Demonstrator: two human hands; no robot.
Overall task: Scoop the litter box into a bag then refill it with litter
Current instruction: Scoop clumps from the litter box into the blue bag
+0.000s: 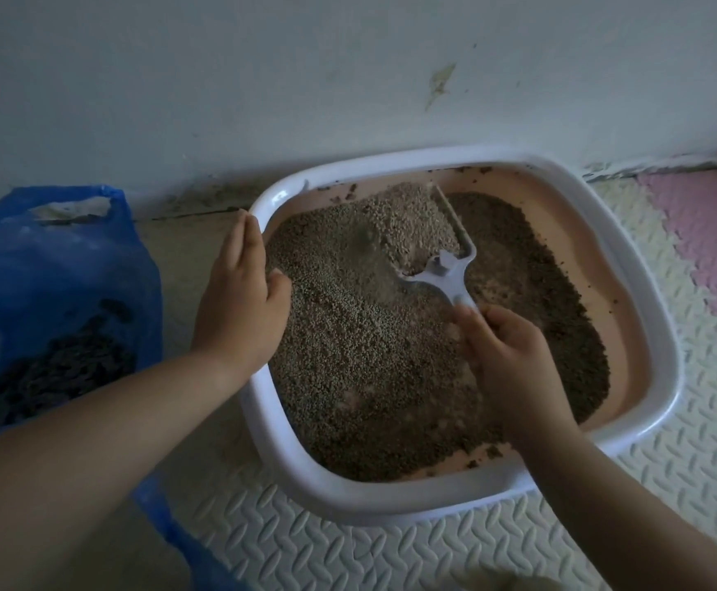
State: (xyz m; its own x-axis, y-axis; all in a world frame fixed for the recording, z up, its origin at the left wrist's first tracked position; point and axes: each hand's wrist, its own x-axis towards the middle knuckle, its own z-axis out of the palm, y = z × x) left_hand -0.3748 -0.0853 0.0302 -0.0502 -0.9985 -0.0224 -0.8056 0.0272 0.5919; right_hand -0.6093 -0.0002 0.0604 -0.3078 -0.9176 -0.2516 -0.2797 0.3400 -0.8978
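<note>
Head view: embossed foam mat (305, 543) meets stained wall (263, 78); left hand (241, 300) flat on litter box (647, 317), right hand (514, 360) grips scoop (442, 266).

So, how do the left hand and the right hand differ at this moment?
The left hand rests with straight fingers on the litter box rim and holds nothing; the right hand curls round the handle of the scoop. The left hand is at the box's edge, the right hand over the litter in the middle. Both are bare.
</note>
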